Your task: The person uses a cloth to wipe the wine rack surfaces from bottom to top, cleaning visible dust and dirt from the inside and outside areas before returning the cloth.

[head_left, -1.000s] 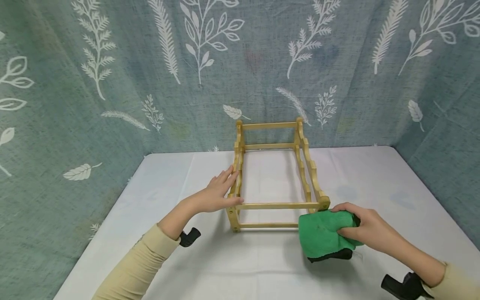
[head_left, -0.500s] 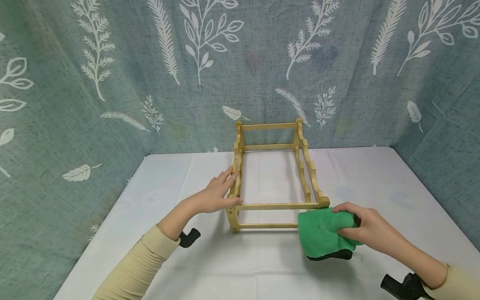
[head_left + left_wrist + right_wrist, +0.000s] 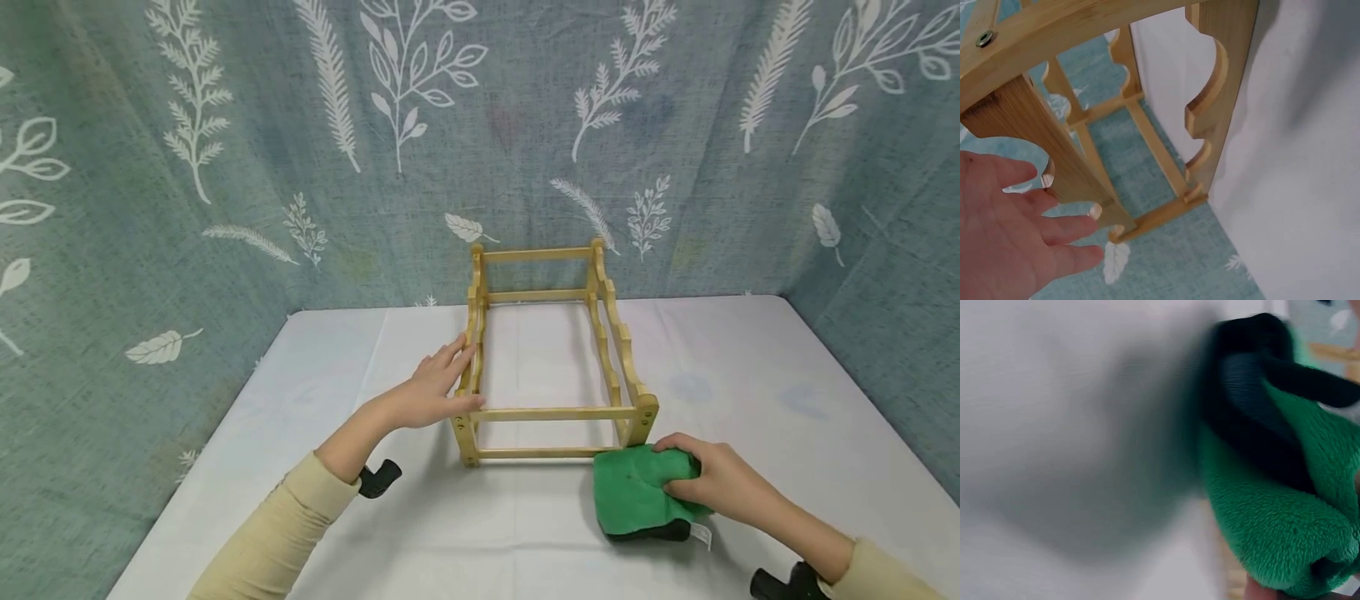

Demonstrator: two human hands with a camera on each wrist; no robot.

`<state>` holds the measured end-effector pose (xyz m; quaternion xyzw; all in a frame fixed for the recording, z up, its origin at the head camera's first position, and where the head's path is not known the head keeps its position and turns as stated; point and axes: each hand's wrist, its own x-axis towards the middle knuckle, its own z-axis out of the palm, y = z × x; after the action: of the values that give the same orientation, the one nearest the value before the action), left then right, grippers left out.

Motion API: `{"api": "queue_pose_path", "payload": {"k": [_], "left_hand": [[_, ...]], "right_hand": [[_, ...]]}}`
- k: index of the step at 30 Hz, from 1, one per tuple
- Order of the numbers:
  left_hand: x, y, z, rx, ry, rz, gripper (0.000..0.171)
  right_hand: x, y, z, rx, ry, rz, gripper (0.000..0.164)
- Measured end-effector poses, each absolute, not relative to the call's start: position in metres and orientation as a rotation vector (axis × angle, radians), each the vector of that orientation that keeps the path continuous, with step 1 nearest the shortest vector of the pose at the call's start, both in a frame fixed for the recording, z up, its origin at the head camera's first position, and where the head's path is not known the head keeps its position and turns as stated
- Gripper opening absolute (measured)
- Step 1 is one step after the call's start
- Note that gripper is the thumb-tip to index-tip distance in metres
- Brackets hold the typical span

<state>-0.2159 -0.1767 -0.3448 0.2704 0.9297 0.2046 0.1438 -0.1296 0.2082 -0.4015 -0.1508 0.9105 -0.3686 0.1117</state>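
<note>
A wooden rack (image 3: 555, 413) with scalloped side rails stands on the table, long side away from me. My left hand (image 3: 431, 392) rests against its left side, fingers spread and fairly straight; the left wrist view shows the palm (image 3: 997, 231) beside a notched rail (image 3: 1072, 156). At the rack's near right corner, my right hand (image 3: 716, 479) grips a folded green cloth (image 3: 637, 492) with a black edge and a small white tag (image 3: 701, 535). Up close in the right wrist view, the cloth (image 3: 1272, 531) looks fluffy, and most of that hand is hidden.
A white sheet covers the table (image 3: 420, 533). Blue-green fabric with white leaf prints (image 3: 510, 108) hangs behind and along both sides. The rack's far end stands near the back fabric.
My right hand has brought the green cloth down and toward me from the rack's near right corner, uncovering that corner post. The left hand stays where it was.
</note>
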Motion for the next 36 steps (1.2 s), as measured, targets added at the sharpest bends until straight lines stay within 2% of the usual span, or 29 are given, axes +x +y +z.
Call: {"api": "queue_pose_path", "payload": {"k": [6,10,16,28,32,36], "left_hand": [[-0.216,-0.183,-0.346,0.781,2.666,0.625,0.085],[-0.216,-0.186,-0.347,0.779,2.655,0.665,0.083],[-0.218,-0.187,-0.349,0.787,2.65,0.699,0.076],[-0.219,-0.184,-0.349,0.83,2.698,0.671,0.076],[-0.218,-0.185,-0.35,0.823,2.704,0.672,0.077],[-0.218,-0.187,-0.35,0.817,2.698,0.673,0.077]], "right_hand": [[-0.121,0.197,-0.353,-0.721,2.904,-1.048,0.043],[-0.123,0.183,-0.339,-0.829,2.961,-1.04,0.042],[-0.133,0.149,-0.339,-0.894,2.896,-1.064,0.04],[-0.147,0.06,-0.343,-1.107,2.879,-1.04,0.036],[-0.148,0.055,-0.344,-1.081,2.884,-1.054,0.036],[-0.145,0.07,-0.344,-0.975,2.89,-1.032,0.036]]}}
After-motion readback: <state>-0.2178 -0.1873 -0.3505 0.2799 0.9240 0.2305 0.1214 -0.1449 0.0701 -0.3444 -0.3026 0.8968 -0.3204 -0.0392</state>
